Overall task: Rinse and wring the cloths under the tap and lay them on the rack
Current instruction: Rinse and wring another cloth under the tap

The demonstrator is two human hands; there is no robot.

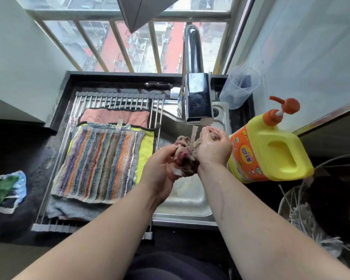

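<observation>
Water runs from the chrome tap (196,98) onto a bunched brownish-pink cloth (185,153) over the steel sink (187,203). My left hand (161,170) grips the cloth's lower end and my right hand (213,146) grips its upper end, fingers curled round it. Left of the sink, the metal rack (117,100) carries a striped towel (99,162) on top of a yellow cloth (148,146), a pink cloth (114,116) behind, and a grey cloth (69,209) at the front.
A yellow detergent jug with an orange pump (271,148) stands right of the sink. A clear plastic jug (238,87) sits behind it. Green and blue cloths (4,188) lie on the dark counter at the left. A knife (158,84) lies by the window ledge.
</observation>
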